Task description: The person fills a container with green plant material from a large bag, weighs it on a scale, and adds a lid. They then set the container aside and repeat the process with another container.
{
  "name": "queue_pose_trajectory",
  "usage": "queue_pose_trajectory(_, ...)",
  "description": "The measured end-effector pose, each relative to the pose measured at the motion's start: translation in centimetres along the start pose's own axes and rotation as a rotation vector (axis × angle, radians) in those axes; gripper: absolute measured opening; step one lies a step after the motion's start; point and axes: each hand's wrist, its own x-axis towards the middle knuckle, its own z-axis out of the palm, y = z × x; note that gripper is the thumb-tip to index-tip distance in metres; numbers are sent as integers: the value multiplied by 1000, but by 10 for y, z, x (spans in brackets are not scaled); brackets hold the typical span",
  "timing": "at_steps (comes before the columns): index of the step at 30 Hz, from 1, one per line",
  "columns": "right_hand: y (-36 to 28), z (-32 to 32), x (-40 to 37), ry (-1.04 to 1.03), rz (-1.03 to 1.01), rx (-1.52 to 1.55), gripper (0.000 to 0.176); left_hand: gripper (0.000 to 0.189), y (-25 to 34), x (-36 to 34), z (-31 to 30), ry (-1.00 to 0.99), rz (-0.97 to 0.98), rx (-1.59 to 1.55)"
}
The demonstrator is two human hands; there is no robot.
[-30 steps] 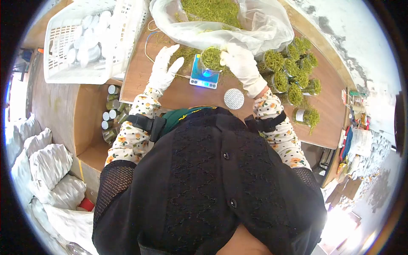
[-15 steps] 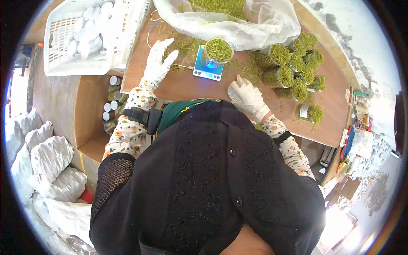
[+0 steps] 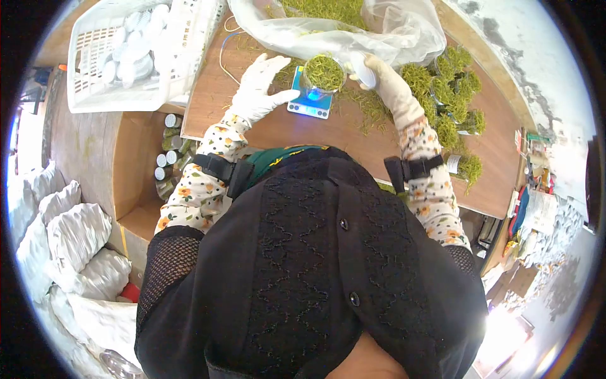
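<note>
A clear jar [image 3: 323, 73] packed with green, stringy dried plant strands stands on a small blue-and-white digital scale [image 3: 308, 110], whose display is lit blue. On its left, my gloved left hand [image 3: 260, 88] is open and empty, thumb and fingers apart, the thumb tip right at the scale's edge. My gloved right hand [image 3: 380, 72] is closed on a white round lid [image 3: 363, 71], held tilted close to the jar's right side. Loose strands [image 3: 369, 114] lie scattered on the brown tabletop around the scale.
A large clear plastic bag [image 3: 404, 35] of the same strands lies behind the scale. Several filled jars [image 3: 451, 95] crowd the right, one lying on its side [image 3: 464, 167]. At left are a white basket [image 3: 82, 82] of lids and a cardboard box [image 3: 136, 170] with capped jars.
My right hand has moved from the table's near edge up beside the jar, carrying the lid. My left hand has shifted right, closer to the scale.
</note>
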Motion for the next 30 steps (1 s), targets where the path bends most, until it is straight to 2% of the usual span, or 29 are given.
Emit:
queue_pose_trajectory(1,-8,4,9,30,34,-27,39,72,5,4,3,-13,9,20)
queue_pose_trajectory(2,-8,1,23,-63,-39,-27,35,80,9,8,4,-61,0,36)
queue_pose_trajectory(5,-2,14,60,27,55,91,31,92,25,18,6,-154,-15,101)
queue_pose_trajectory(6,-19,23,52,-36,18,-164,29,103,31,21,6,-223,-63,119)
queue_pose_trajectory(8,-23,32,60,-59,159,-35,30,104,38,23,11,-254,-107,159)
queue_pose_trajectory(11,-28,47,54,-218,-208,-390,32,105,42,29,15,-272,-149,198)
queue_pose_trajectory(13,-30,52,44,-280,-974,-1158,34,103,37,28,24,-205,-145,220)
queue_pose_trajectory(14,-34,62,33,-214,-662,-1244,35,103,37,29,23,-240,-146,208)
queue_pose_trajectory(17,-25,81,7,9,-808,-1519,36,101,38,30,16,-291,-144,210)
queue_pose_trajectory(21,-6,78,0,90,-1107,-1508,35,97,23,27,36,-235,-146,205)
queue_pose_trajectory(24,3,78,-1,94,-1083,-1562,35,94,17,22,36,-207,-70,188)
queue_pose_trajectory(28,0,72,7,8,-872,-1436,43,90,16,16,11,-164,-44,75)
queue_pose_trajectory(30,-21,64,3,1,-804,-1257,49,79,16,14,7,-99,-326,-407)
